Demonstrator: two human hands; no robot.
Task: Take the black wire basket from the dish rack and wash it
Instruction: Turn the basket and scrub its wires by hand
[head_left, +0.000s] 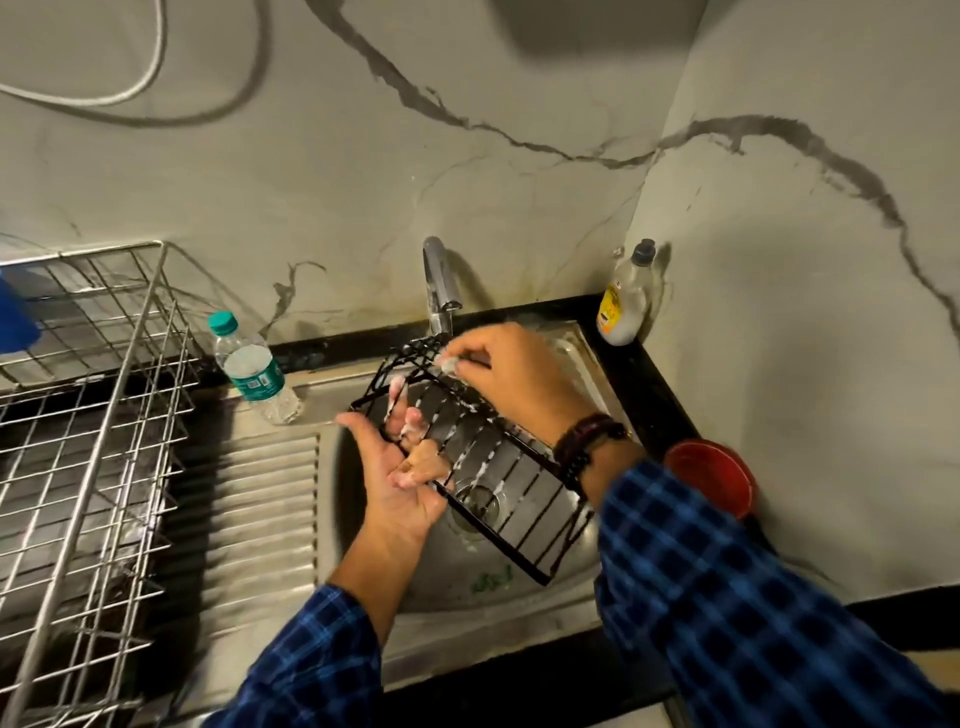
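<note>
The black wire basket hangs tilted over the steel sink, its far end under the tap. Soap foam clings to its wires. My left hand is palm up under the basket's left side, fingers hooked through the wires and foamy. My right hand pinches the basket's far top edge beside the spout, with foam at the fingertips. The silver dish rack stands at the left on the counter.
A plastic water bottle with a teal cap stands between the rack and the sink. A dish soap bottle sits in the back right corner. A red cup is at the sink's right edge. The ribbed drainboard lies left of the basin.
</note>
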